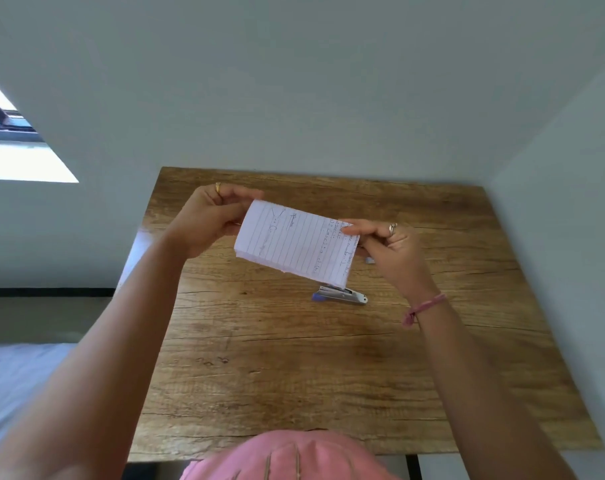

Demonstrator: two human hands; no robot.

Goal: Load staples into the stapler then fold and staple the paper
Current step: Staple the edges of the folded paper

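I see the folded white lined paper with handwriting point(295, 242) lifted above the middle of the wooden table point(432, 341), my left hand point(209, 220) and right hand point(394, 251) each pinching an end (folding looks done). The blue-and-silver stapler point(340, 295) lies closed beneath; I judge stapling remains

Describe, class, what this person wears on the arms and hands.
Both forearms are bare, with no sleeves in view. The left hand carries a gold-coloured ring on one finger. The right hand carries a silver-coloured ring, and a pink cord bracelet circles the right wrist.
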